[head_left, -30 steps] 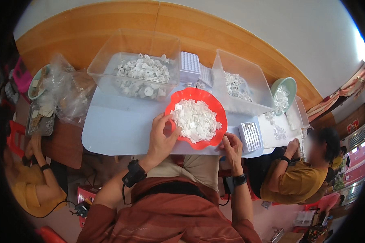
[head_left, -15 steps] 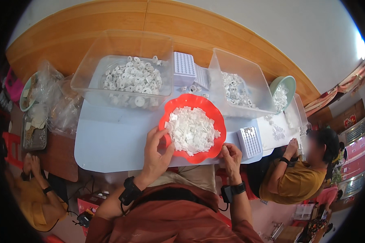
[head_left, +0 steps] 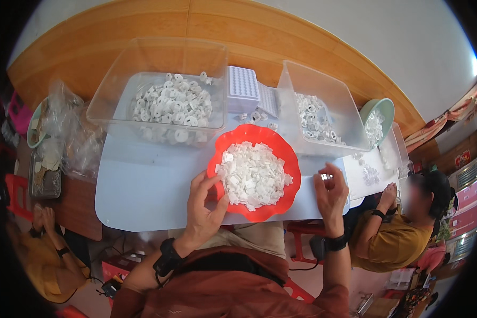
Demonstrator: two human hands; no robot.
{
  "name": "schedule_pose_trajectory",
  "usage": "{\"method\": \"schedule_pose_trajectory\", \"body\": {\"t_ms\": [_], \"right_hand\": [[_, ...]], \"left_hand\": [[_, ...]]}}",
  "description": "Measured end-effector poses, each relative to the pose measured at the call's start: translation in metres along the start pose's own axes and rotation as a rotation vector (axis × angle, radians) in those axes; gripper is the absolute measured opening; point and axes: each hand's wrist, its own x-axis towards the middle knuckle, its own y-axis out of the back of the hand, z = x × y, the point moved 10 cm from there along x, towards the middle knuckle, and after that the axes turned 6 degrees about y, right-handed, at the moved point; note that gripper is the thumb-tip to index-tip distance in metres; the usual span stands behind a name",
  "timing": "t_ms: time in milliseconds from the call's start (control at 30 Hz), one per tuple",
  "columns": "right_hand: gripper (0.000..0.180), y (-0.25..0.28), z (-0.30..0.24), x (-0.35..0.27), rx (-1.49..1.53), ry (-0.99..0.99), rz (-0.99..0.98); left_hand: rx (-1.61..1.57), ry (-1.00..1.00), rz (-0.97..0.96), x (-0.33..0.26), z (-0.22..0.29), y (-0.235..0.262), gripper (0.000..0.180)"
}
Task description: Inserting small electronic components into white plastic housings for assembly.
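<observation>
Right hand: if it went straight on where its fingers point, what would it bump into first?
Probably the near wall of the clear bin on the right, ahead of the right hand. How high the hand is isn't clear, though.

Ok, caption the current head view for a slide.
Left hand at the rim of a scalloped red bowl of flat white pieces; right hand apart from it, at the pale-blue table.
</observation>
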Motion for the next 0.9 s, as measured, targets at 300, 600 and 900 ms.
{"method": "schedule_pose_trajectory", "body": {"t_ms": [300,600,900], "right_hand": [[0.037,-0.017,-0.003,0.072,-0.621,0.221,-0.064],[0.026,-0.016,-0.020,0.071,-0.804,0.275,-0.042],[0.026,-0.018,-0.022,0.067,-0.862,0.347,-0.042]], "left_hand": [[0.057,0.008,0.011,-0.004,-0.004,0.001,0.049],[0.031,-0.016,0.015,-0.002,-0.002,-0.001,0.048],[0.042,-0.013,0.024,-0.005,-0.003,-0.001,0.047]]}}
